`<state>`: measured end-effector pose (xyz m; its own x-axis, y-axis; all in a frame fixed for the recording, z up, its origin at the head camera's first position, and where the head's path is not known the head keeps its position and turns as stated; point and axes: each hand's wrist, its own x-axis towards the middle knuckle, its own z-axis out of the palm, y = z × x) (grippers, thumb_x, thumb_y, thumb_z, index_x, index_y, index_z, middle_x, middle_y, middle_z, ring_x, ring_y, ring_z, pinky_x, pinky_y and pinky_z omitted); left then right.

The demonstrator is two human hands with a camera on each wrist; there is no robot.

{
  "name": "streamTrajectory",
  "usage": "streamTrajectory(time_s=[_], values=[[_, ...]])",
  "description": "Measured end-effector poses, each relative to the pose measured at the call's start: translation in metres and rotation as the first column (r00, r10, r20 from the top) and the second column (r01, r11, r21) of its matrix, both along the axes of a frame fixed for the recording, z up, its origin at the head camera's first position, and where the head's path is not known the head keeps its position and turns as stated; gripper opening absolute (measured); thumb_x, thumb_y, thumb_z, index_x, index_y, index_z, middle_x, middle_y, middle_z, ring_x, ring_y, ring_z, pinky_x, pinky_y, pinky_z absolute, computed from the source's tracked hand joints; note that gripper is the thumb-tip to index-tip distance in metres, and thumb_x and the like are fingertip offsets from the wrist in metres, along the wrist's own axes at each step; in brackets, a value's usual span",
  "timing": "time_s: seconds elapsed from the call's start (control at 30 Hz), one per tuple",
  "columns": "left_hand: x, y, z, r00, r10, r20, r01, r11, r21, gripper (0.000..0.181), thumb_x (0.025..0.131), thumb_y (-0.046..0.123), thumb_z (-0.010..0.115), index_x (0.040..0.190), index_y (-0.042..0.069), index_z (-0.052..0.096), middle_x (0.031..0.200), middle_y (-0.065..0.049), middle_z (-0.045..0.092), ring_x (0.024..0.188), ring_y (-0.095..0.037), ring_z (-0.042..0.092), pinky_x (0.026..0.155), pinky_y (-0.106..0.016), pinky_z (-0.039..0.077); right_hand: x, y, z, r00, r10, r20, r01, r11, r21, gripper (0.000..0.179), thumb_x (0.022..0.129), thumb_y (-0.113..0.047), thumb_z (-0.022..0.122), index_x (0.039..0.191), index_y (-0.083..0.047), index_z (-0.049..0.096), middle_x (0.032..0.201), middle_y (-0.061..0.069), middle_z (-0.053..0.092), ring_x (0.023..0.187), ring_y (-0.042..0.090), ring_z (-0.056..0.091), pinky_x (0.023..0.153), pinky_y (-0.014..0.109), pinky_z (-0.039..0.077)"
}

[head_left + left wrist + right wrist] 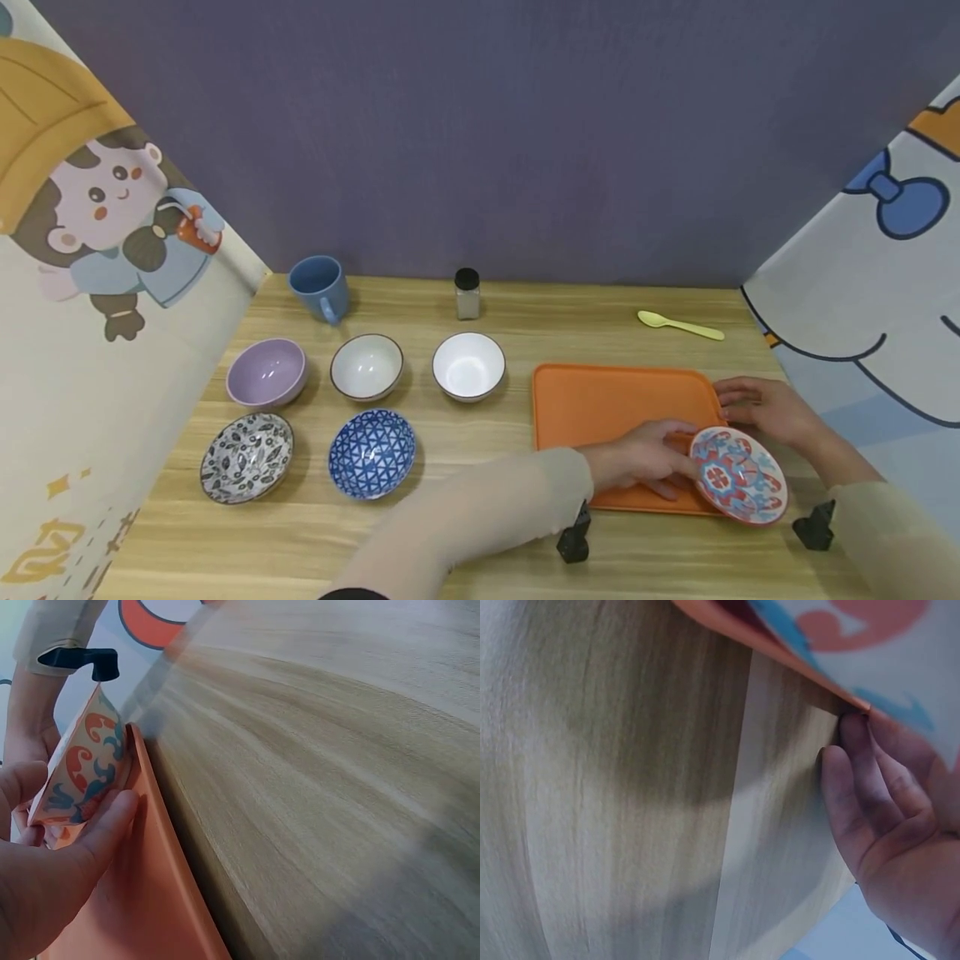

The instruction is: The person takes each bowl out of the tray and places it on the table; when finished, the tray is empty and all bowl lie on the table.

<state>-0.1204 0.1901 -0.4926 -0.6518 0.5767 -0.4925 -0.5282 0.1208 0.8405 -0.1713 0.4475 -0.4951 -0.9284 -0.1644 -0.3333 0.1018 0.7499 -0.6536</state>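
A bowl (738,477) with a red and blue pattern is tilted over the right end of the orange tray (607,400). My left hand (648,458) holds it at its left side; in the left wrist view, the thumb lies along the outside of the patterned bowl (91,761). My right hand (772,408) is beyond the bowl, at the tray's right edge. From the right wrist, the fingertips of that hand (900,817) show right at the tray rim, loosely bent, under the bowl's overhanging side.
Left of the tray stand a purple bowl (267,373), two white bowls (367,367) (468,366), a black-and-white floral bowl (247,457) and a blue patterned bowl (372,454). Behind are a blue mug (319,287), a black-capped jar (467,295) and a yellow spoon (681,325).
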Motion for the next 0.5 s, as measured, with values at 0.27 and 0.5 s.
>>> streamTrajectory(time_s=[0.27, 0.5], values=[[-0.0011, 0.0049, -0.0017, 0.999, 0.047, 0.020, -0.048, 0.999, 0.025, 0.043, 0.088, -0.005, 0.073, 0.120, 0.022, 0.065, 0.085, -0.014, 0.074, 0.078, -0.032, 0.074, 0.079, -0.061, 0.063, -0.0014, 0.0013, -0.0025, 1.000, -0.001, -0.014, 0.001, 1.000, 0.009, 0.054, 0.097, -0.017, 0.072, 0.141, 0.007, 0.054, 0.121, 0.025, 0.069, 0.096, 0.016, 0.071, 0.072, 0.028, 0.064], [0.0019, 0.0084, -0.0019, 0.995, 0.084, 0.061, -0.085, 0.996, 0.019, 0.041, 0.089, -0.002, 0.073, 0.123, 0.021, 0.067, 0.083, -0.017, 0.073, 0.082, -0.038, 0.074, 0.085, -0.066, 0.059, 0.0000, 0.0005, -0.0053, 1.000, -0.009, -0.019, 0.009, 1.000, -0.011, 0.053, 0.097, -0.015, 0.071, 0.141, 0.009, 0.052, 0.121, 0.026, 0.069, 0.094, 0.014, 0.071, 0.071, 0.028, 0.064]])
